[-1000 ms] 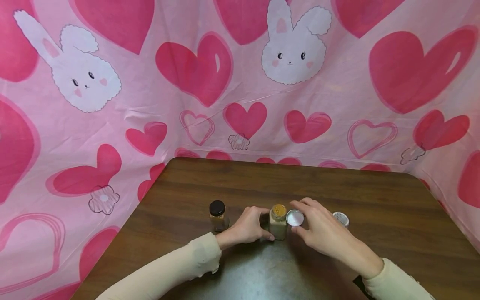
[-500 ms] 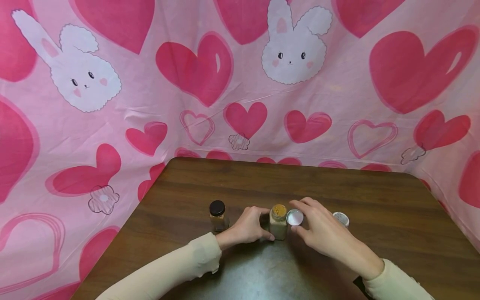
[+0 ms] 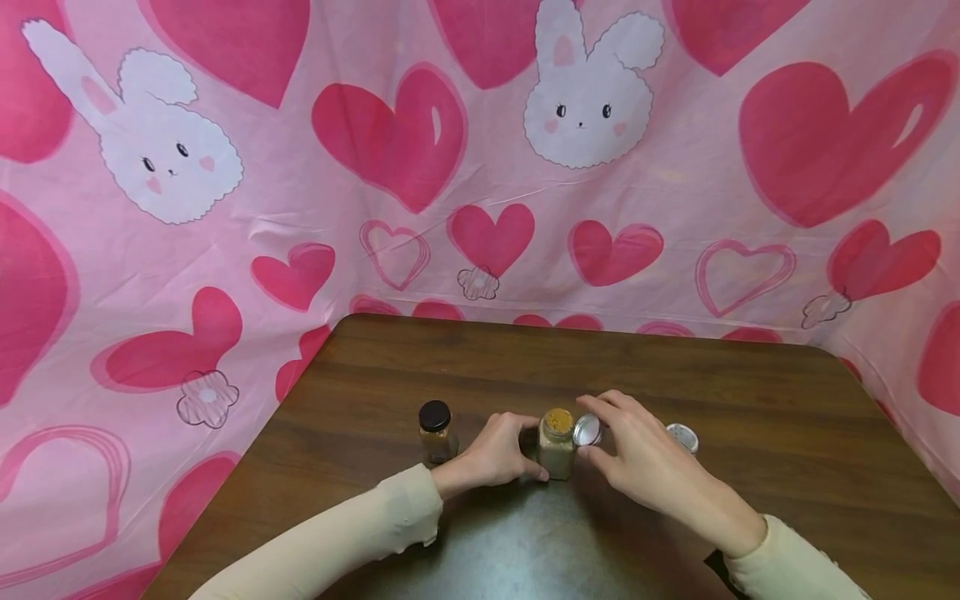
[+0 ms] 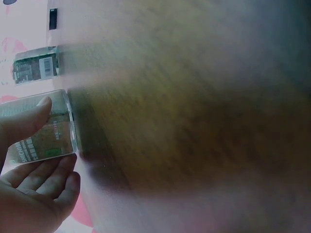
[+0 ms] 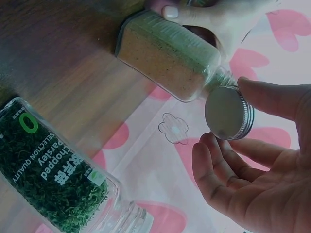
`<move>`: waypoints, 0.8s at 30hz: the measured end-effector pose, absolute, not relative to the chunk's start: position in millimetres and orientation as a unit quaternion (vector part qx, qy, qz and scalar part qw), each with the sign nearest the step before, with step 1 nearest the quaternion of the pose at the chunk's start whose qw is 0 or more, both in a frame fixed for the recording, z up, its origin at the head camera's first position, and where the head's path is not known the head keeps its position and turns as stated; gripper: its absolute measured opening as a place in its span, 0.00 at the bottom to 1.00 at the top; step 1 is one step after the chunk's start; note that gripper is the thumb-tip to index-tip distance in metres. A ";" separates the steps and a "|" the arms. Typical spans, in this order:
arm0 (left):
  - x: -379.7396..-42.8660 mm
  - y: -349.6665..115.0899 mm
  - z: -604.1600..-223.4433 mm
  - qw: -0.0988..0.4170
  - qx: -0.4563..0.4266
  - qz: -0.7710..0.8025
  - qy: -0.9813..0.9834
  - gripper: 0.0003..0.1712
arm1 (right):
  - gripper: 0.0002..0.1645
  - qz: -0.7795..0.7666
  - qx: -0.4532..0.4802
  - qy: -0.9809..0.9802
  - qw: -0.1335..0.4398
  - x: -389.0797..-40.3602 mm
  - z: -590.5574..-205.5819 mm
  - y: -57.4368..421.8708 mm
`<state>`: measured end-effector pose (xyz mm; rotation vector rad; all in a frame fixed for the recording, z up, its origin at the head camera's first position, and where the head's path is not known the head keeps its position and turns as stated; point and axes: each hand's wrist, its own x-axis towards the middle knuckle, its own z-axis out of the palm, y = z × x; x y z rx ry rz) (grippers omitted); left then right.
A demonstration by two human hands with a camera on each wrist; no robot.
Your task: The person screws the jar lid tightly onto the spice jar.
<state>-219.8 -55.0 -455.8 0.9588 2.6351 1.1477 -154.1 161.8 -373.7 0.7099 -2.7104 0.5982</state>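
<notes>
My left hand (image 3: 495, 452) holds an uncapped glass spice jar (image 3: 557, 458) upright on the table, thumb on one side and fingers on the other. Yellow-brown powder shows at its mouth. In the right wrist view the jar (image 5: 163, 56) is square-sided, with brown powder behind the glass. My right hand (image 3: 648, 458) pinches a silver metal lid (image 3: 587, 431) between thumb and fingers. The lid (image 5: 226, 114) is tilted on edge beside the jar's neck, off its mouth; whether it touches the neck I cannot tell.
Left of my left hand stands a glass jar with a black cap (image 3: 434, 417). Behind my right hand, a white perforated top (image 3: 683, 437) shows; the right wrist view has a chopped parsley jar (image 5: 53, 170). A pink heart-print cloth (image 3: 405, 142) hangs around the wooden table (image 3: 480, 358).
The silver lid has turned in my right fingers, so its rim now tilts more on edge. My right fingertips have shifted slightly. The left hand and the jar have stayed still.
</notes>
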 end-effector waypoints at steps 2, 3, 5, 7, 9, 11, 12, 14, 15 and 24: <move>-219.7 -54.9 -455.3 0.058 0.316 0.378 0.868 0.32 | 0.33 0.208 0.244 -0.937 0.139 -154.4 -373.6 161.5; -219.7 -55.0 -455.1 0.057 0.316 0.377 0.869 0.32 | 0.33 0.209 0.244 -0.937 0.139 -154.5 -373.6 161.3; -219.8 -55.1 -454.8 0.058 0.317 0.375 0.869 0.33 | 0.34 0.211 0.245 -0.936 0.139 -154.7 -373.4 160.8; -220.2 -55.5 -454.7 0.058 0.318 0.374 0.869 0.33 | 0.34 0.214 0.245 -0.935 0.141 -154.5 -372.8 160.2; -220.7 -55.8 -454.9 0.059 0.321 0.373 0.868 0.33 | 0.35 0.218 0.246 -0.934 0.141 -154.2 -372.2 159.5; -220.9 -56.1 -454.8 0.061 0.322 0.374 0.868 0.33 | 0.35 0.220 0.246 -0.934 0.140 -153.9 -371.4 158.8; -220.9 -56.2 -454.8 0.062 0.322 0.375 0.867 0.33 | 0.36 0.222 0.247 -0.933 0.140 -154.0 -371.2 158.5; -221.0 -56.3 -454.7 0.063 0.322 0.375 0.867 0.33 | 0.36 0.225 0.247 -0.932 0.139 -154.0 -370.8 158.1; -221.1 -56.2 -454.7 0.063 0.321 0.374 0.868 0.33 | 0.36 0.226 0.248 -0.932 0.140 -154.4 -370.8 157.8; -220.9 -55.7 -454.6 0.056 0.326 0.370 0.868 0.32 | 0.36 0.242 0.255 -0.926 0.139 -155.9 -370.1 154.5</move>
